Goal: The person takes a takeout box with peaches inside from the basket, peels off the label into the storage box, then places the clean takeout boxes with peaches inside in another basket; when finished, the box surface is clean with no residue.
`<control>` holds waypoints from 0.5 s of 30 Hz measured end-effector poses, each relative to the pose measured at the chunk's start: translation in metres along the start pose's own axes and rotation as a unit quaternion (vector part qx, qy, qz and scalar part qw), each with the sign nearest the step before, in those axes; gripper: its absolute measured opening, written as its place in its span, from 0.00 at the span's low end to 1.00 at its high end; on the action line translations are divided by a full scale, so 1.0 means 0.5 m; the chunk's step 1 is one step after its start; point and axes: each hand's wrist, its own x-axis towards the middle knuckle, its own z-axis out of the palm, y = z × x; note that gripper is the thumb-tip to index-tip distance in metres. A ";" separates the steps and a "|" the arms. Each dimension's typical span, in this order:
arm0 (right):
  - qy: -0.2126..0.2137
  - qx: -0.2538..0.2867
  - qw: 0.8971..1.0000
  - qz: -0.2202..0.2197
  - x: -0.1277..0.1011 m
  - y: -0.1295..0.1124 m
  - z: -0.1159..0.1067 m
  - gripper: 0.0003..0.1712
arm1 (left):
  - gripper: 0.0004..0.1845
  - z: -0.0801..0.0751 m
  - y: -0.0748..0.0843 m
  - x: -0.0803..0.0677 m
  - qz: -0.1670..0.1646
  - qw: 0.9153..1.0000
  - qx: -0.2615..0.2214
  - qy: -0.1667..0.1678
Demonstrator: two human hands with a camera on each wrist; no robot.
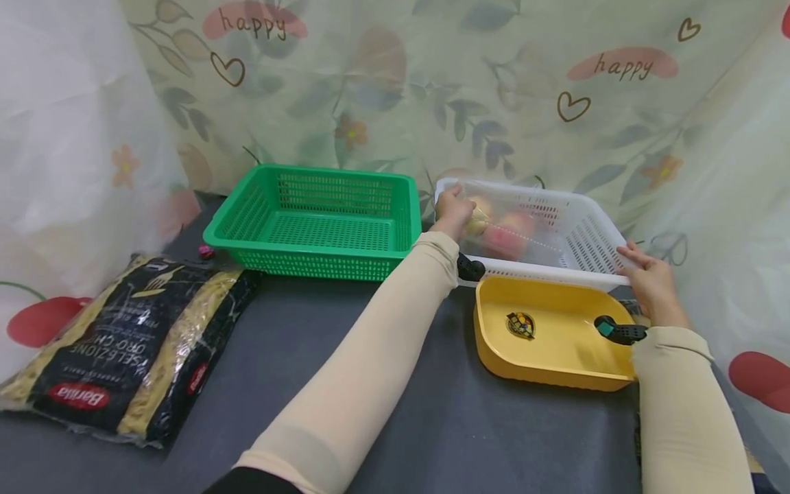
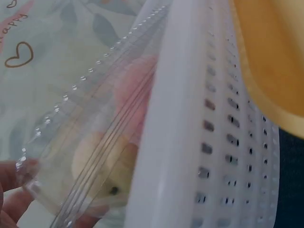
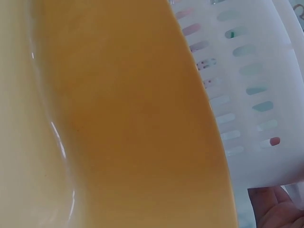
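A: Left hand (image 1: 453, 211) is up at the far left corner of the white basket (image 1: 595, 240); its grip is pinched on the edge of a clear zip bag (image 1: 503, 230) that lies inside the basket, fingers curled round the plastic.

B: And the left wrist view confirms it; the clear zip bag (image 2: 99, 142) sits pressed against the white basket (image 2: 190, 142) wall, with pink and yellow rounded fruit showing through the film; I can't tell what fruit it is.

A: Right hand (image 1: 651, 278) now; it rests on the basket's near right corner, fingers laid along the rim; whether the thumb hooks under the rim I cannot tell; the grip looks fairly flat rather than clenched.

B: Right wrist view shows only a sliver of that hand (image 3: 275, 209) below the white basket (image 3: 256, 95); the yellow tray (image 3: 118, 118) fills the rest.

A: That yellow tray (image 1: 494, 343) sits on the dark table (image 1: 321, 322), just in front of the white basket and touching it; a sticker (image 1: 521, 324) lies on its floor.

B: Left of the white one stands a green basket (image 1: 247, 219), nothing visible in it; further left, near the table's edge, lies a pasta bag (image 1: 123, 336), flat, label upside down to us.

A: A floral cloth (image 1: 382, 89) hangs behind it all.
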 end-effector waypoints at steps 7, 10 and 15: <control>-0.007 -0.003 1.000 0.010 -0.007 -0.005 -0.007 0.30 | 0.32 0.093 -0.100 0.181 -0.023 0.997 0.007 -0.069; -0.012 -0.008 1.000 0.008 -0.010 -0.006 -0.004 0.30 | 0.23 0.118 -0.138 0.234 -0.057 0.993 0.000 -0.101; -0.018 -0.013 1.000 0.001 -0.008 -0.008 0.001 0.30 | 0.17 0.105 -0.117 0.203 -0.115 0.989 -0.032 -0.088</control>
